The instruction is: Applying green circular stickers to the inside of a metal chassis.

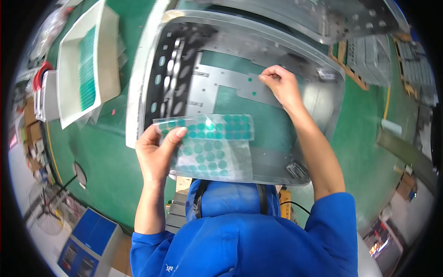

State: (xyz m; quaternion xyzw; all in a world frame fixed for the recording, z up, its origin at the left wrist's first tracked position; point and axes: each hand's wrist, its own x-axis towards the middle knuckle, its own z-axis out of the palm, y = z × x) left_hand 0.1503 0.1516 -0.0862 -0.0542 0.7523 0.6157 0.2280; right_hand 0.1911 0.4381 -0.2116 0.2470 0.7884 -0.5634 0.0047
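Note:
My left hand (154, 154) grips the left edge of a clear sheet of round green stickers (211, 156), thumb on top. The sheet's upper strip is folded over and shows denser rows of dots. Beyond it stands a large grey metal housing (318, 111) with an open middle. My right hand (285, 90) is over a flat metal plate (226, 76) inside the housing, thumb and forefinger pinched together. Whatever may be between those fingertips is too small to make out. Two small green dots (250, 80) sit on the plate just left of them.
A perforated dark strip (161, 74) runs along the housing's left side. Another metal panel (295, 18) rises at the far edge. On the left is a white bin (108, 69) with a green grid inside. Stacked grey parts (369, 60) stand on pallets at far right.

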